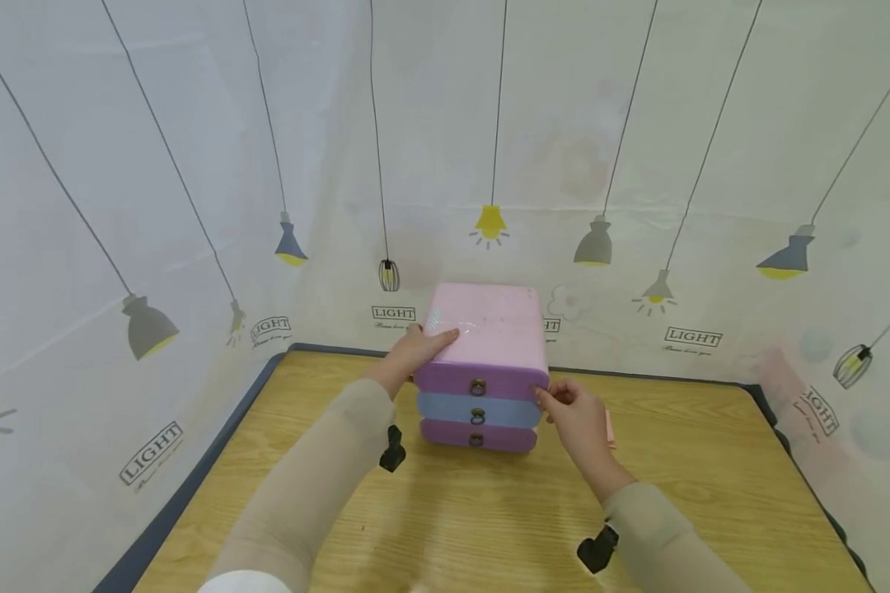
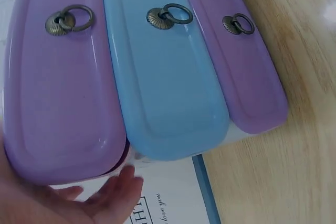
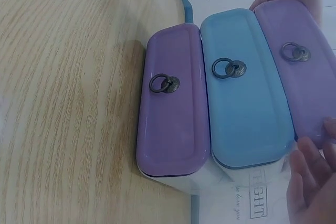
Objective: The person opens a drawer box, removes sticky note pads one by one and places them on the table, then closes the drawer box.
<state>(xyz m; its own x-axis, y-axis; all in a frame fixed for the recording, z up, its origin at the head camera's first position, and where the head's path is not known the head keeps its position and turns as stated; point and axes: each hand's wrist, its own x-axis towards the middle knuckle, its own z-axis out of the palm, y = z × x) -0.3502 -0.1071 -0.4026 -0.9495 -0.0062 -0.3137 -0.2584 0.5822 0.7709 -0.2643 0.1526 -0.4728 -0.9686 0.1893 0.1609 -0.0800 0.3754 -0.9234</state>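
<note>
A small three-drawer box (image 1: pixel 489 325) with a pink top stands at the back of the table. Its top drawer (image 2: pixel 63 87) is purple, the middle drawer (image 2: pixel 163 77) light blue and the bottom drawer (image 3: pixel 173 108) purple, each with a bronze ring pull. My left hand (image 1: pixel 417 352) grips the box's upper left side, thumb over the pink top, fingers down the side. On the other side, my right hand (image 1: pixel 574 416) pinches the right end of the top drawer's front, its fingers bent beside the box (image 3: pixel 315 182).
A wood-grain table (image 1: pixel 445 527) with a dark blue edge carries the box. Behind it hangs a pale backdrop (image 1: pixel 445 165) printed with lamps. A small pink piece (image 1: pixel 611 430) lies right of the box, partly hidden by my right hand.
</note>
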